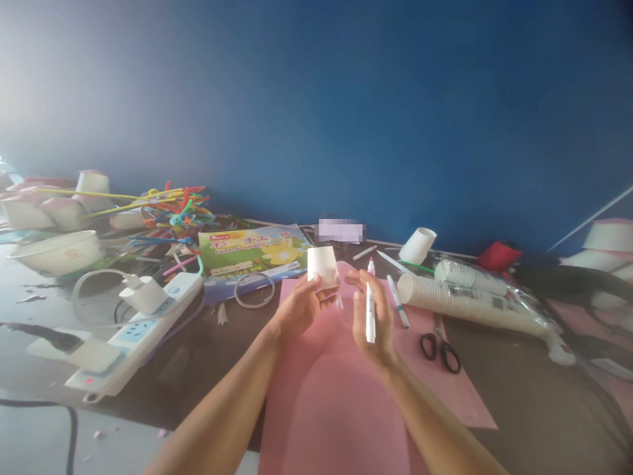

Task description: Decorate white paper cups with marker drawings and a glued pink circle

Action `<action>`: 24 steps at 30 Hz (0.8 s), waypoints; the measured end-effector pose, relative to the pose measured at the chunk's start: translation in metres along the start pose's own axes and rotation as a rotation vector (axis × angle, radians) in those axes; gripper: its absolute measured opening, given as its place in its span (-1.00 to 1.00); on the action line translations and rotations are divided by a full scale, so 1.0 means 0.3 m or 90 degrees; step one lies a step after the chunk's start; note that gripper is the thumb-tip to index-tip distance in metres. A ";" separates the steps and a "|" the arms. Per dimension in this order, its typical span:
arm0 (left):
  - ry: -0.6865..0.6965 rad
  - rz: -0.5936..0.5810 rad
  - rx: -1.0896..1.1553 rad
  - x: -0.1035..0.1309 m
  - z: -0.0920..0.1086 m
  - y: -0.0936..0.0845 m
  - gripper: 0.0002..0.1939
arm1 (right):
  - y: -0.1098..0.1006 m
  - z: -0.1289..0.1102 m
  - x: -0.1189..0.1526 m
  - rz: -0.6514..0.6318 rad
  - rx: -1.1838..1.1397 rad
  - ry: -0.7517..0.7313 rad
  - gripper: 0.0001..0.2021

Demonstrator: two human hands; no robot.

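Note:
A small white paper cup (pixel 322 262) is held upside down, its narrow base up, over a pink sheet of paper (pixel 341 409). My left hand (pixel 302 307) is closed round the cup's lower part, thumb on its near side. A little to the right, apart from the cup, my right hand (pixel 374 313) holds a white marker (pixel 370 316) between its fingers. The marker stands nearly upright, with a pink end showing above the fingers. A second marker (pixel 398 302), white with a blue end, lies on the paper beyond my right hand.
Black-handled scissors (pixel 440 353) lie on the paper's right side. Stacked paper cups (pixel 469 309) in plastic and a lone cup (pixel 418 245) are at the right. At the left are a power strip (pixel 133 333), a craft paper pack (pixel 252 254), pipe cleaners (pixel 178 208) and a bowl (pixel 57 254).

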State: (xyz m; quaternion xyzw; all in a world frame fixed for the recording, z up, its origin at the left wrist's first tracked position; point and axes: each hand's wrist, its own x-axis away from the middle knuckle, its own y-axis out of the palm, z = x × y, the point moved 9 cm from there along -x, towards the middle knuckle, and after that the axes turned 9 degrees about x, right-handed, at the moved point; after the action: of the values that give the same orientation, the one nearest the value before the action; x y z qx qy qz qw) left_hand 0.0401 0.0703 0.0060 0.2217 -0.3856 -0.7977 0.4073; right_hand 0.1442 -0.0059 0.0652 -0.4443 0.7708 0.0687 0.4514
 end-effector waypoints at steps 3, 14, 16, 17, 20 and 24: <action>-0.008 0.000 0.002 -0.001 -0.005 -0.004 -0.58 | -0.001 0.007 -0.004 0.004 0.021 0.003 -0.61; -0.013 0.006 0.002 -0.007 -0.015 -0.015 -0.63 | 0.007 0.024 -0.002 -0.015 0.049 0.033 -0.60; -0.009 0.008 -0.003 -0.009 -0.016 -0.022 -0.56 | 0.001 0.016 -0.003 -0.008 0.021 0.029 -0.59; -0.008 0.012 -0.005 -0.010 -0.017 -0.025 -0.53 | -0.002 0.009 -0.005 -0.007 0.004 0.024 -0.59; -0.008 0.022 -0.010 -0.014 -0.021 -0.032 -0.47 | -0.019 -0.013 -0.009 0.002 -0.029 0.011 -0.62; -0.014 0.052 -0.020 -0.021 -0.029 -0.049 -0.49 | -0.027 -0.015 -0.014 -0.011 -0.049 0.030 -0.69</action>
State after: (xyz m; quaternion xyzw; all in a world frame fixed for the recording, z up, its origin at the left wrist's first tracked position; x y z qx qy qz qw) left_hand 0.0423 0.0772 -0.0108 0.1907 -0.3860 -0.7889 0.4385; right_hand 0.1482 -0.0104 0.0735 -0.4696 0.7739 0.0838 0.4166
